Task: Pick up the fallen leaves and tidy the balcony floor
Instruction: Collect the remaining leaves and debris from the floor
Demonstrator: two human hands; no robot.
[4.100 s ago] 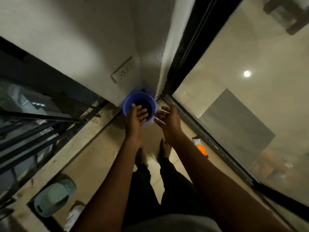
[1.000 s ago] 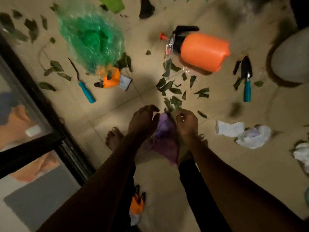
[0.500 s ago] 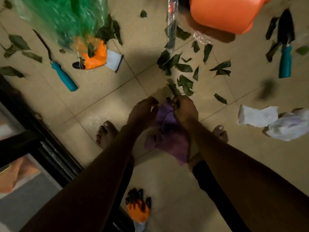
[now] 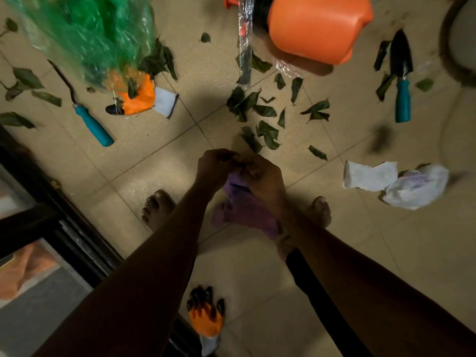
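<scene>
Here, dark green leaves (image 4: 265, 110) strewn on beige tiles (image 4: 159, 161), left hand (image 4: 213, 166), right hand (image 4: 265, 181), both grips pinching purple cloth (image 4: 244, 212).

Single view, head-worn, wide-angle. It looks almost straight down on the tiled balcony floor (image 4: 154, 163), from above the person's own bare feet (image 4: 157, 207). Both forearms enter from the bottom of frame and meet just above centre, close to the lens, where the left hand (image 4: 215, 164) and right hand (image 4: 265, 181) grip a purple cloth (image 4: 244, 212). The door track (image 4: 77, 243) runs along the floor's left edge. An orange sprayer (image 4: 316, 27) is cropped at the top.
</scene>
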